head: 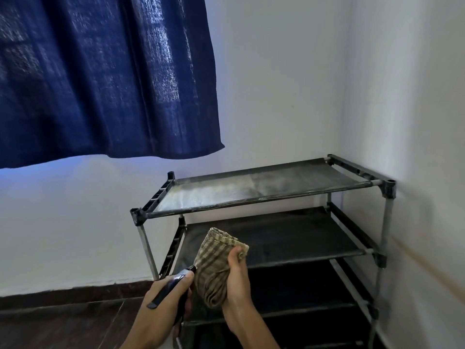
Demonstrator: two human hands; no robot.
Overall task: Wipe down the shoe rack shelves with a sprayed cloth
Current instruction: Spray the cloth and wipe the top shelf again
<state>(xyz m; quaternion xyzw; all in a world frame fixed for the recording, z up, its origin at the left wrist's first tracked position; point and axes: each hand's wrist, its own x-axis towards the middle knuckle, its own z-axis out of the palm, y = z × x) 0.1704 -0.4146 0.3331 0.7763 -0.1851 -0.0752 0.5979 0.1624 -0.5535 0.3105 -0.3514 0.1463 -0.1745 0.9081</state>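
Shoe rack (261, 197) stands in the room corner, wall behind it and to its right. Curtain (100, 76) hangs above and left. Your left hand (166, 295), holding the spray bottle (173, 285), sits just left of the cloth (216, 268) your right hand (237, 280) holds before the second shelf (276, 238).

My bunched tan checked cloth (217, 267) and dark spray bottle (173, 285) before the dusty black shoe rack (264, 195) in the corner.

Only 1 view: head-worn, wide-angle, looking forward and down from close above both hands toward the shoe rack (264, 197) in the room corner.
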